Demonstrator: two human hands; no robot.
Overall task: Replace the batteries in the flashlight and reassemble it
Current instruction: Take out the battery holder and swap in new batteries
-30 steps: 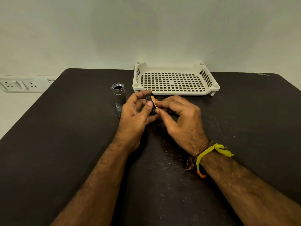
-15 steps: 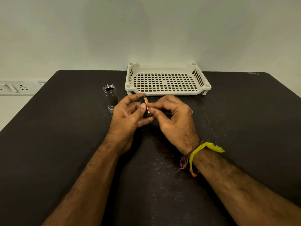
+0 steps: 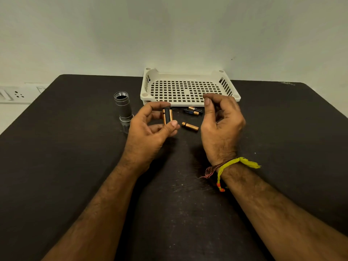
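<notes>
Now that the right hand [image 3: 219, 125] has come off the battery holder [image 3: 167, 116], where half a second ago both hands were pinched together on it, the holder sits in the left hand [image 3: 148, 132] alone: thumb under the bottom end, index finger over the top, held upright above the table [image 3: 56, 166]. Copper-coloured cells show on both sides of the holder's black spine, so at least two slots look filled; can't see the far side. Right-hand fingers [image 3: 208, 102] are loosely curled, thumb and index near each other but pinching nothing I can make out. With the hands apart, loose batteries are now visible on the table: one copper cell [image 3: 190, 126] just beyond the left thumb, and a pair [image 3: 194, 110] lying close together right in front of the white perforated tray [image 3: 188, 89]. Tray itself holds nothing. Flashlight body [image 3: 123, 107] stands upright, open threaded end up, to the left of the hands and well clear of them; I can't see an end cap from here. My read: the last cell was just pressed in and the right hand is released, either to grab another cell or to fetch the body. Can't tell whether the loose cells are spent or fresh. Next is likely sliding the holder into the open tube, orientation matters there. Roughly mid-task, reassembly not started.
</notes>
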